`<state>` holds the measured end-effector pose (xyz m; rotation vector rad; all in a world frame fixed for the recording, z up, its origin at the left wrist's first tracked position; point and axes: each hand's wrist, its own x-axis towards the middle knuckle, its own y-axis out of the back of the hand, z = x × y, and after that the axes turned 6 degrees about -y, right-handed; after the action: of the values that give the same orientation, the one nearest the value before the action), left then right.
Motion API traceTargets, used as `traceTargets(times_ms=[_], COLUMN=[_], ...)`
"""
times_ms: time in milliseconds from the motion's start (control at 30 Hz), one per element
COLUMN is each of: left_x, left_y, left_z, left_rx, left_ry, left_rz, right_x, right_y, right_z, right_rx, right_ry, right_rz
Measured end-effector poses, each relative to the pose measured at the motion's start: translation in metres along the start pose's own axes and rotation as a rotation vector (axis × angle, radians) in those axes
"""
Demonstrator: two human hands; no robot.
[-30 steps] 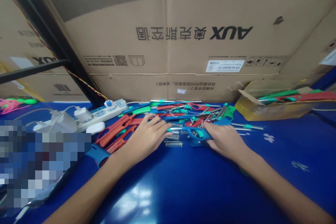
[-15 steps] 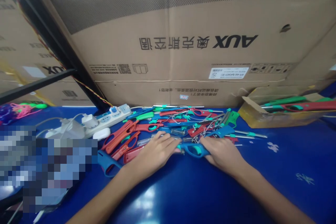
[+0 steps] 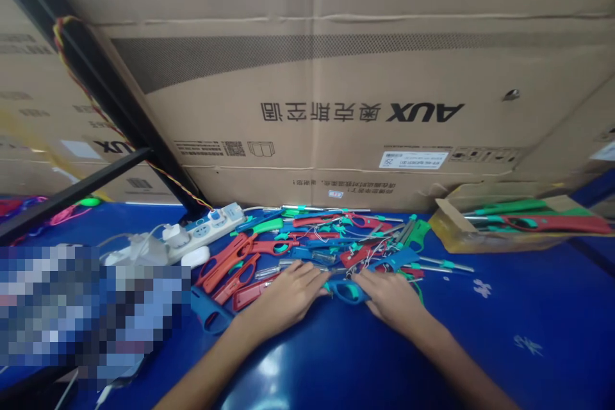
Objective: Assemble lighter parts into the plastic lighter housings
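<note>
A blue lighter-like piece (image 3: 346, 291) with a finger loop and a green trigger lies between my two hands, low over the blue table. My left hand (image 3: 293, 291) has its fingers closed on the left end of it. Round the right end are the closed fingers of my right hand (image 3: 391, 295). Just beyond my hands spreads a pile of red, blue and green casings, metal rods and thin white wires. A red casing (image 3: 247, 295) and a blue casing (image 3: 211, 312) lie left of my left hand.
A white power strip (image 3: 206, 230) with plugs stands at the back left. An open carton (image 3: 500, 240) with green and red pieces is at the back right. A large cardboard box (image 3: 312, 77) rises behind; a pixelated area covers the lower left.
The view has tilted up and shifted, so the scene sits lower. My right hand appears slightly closer to my left hand, both still on the blue piece.
</note>
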<state>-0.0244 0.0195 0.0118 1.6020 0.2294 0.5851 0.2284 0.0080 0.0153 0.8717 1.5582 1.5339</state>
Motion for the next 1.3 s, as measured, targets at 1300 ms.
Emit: traceTargets(times_ms=[1300], left_x=[-0.064], left_y=[-0.003], left_z=[0.106], left_rx=[-0.395], left_ry=[0.291], left_rz=[0.109], right_x=[-0.121], right_y=[-0.053], right_z=[-0.069], right_rx=[0.338], right_ry=[-0.308], right_rz=[0.702])
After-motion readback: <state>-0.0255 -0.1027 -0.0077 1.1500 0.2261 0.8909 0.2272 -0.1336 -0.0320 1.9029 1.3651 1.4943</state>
